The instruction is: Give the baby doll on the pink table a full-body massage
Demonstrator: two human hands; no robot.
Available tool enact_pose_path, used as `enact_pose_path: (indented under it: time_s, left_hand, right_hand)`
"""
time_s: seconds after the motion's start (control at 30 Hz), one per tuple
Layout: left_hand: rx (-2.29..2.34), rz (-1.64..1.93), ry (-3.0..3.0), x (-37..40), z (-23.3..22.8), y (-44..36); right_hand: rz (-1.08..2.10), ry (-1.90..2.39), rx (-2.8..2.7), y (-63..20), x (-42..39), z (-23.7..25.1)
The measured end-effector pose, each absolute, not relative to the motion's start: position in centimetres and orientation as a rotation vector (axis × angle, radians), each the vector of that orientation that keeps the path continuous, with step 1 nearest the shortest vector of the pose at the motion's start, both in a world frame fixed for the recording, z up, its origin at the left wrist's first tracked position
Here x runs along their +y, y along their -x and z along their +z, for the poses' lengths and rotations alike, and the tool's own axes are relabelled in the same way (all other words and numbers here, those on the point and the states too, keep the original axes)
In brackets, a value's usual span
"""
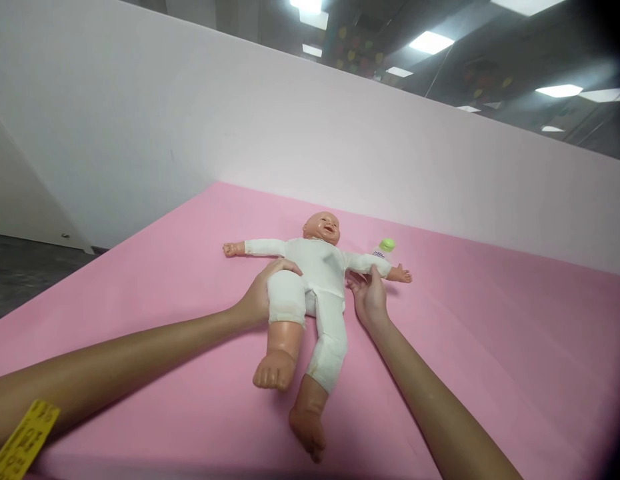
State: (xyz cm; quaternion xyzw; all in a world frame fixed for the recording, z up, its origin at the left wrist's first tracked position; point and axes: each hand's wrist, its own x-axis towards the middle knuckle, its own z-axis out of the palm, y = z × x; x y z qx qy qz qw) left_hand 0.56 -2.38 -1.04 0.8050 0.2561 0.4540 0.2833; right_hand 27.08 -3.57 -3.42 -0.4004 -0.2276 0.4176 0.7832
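A baby doll [317,267] lies on its back on the pink surface [190,280], head away from me and feet towards me. Its body is white cloth; head, hands and feet are flesh-coloured. My left hand [275,283] is wrapped round the upper thigh on the doll's left-of-view side, that leg raised a little. Some of those fingers are hidden behind the thigh. With thumb on top and fingers beneath, my right hand [371,297] grips the doll's outstretched arm on the right. Just behind that arm is a small bottle with a green cap [387,244].
A white wall panel [290,127] runs along the back of the pink surface. At the lower left, a yellow strip with dark markings [27,433] shows in front of my forearm. Dark floor [20,280] lies beyond the left edge.
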Motion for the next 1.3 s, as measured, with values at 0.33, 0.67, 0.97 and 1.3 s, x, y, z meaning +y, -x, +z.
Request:
enact_pose_path:
  time_s: [0.33,0.67,0.97,1.3]
  left_hand:
    - [0.406,1.131,-2.268,-2.66,-0.35,-0.2]
    - [0.428,1.051,-2.426,-2.98,-0.35,-0.23]
    - [0.435,0.982,-2.465,-3.13,-0.32,-0.2]
    - [0.392,0.904,-2.508,-2.54,-0.73,0.06]
  right_hand:
    - [0.992,0.894,-0.313,-26.89,-3.51,-2.76]
    - [1.041,0.871,-0.399,-27.3,-3.39,-3.23]
    - [1.049,0.89,-0.507,-27.3,-3.5,-3.22]
    - [1.057,0.975,-0.464,-27.42,-3.55,-2.68]
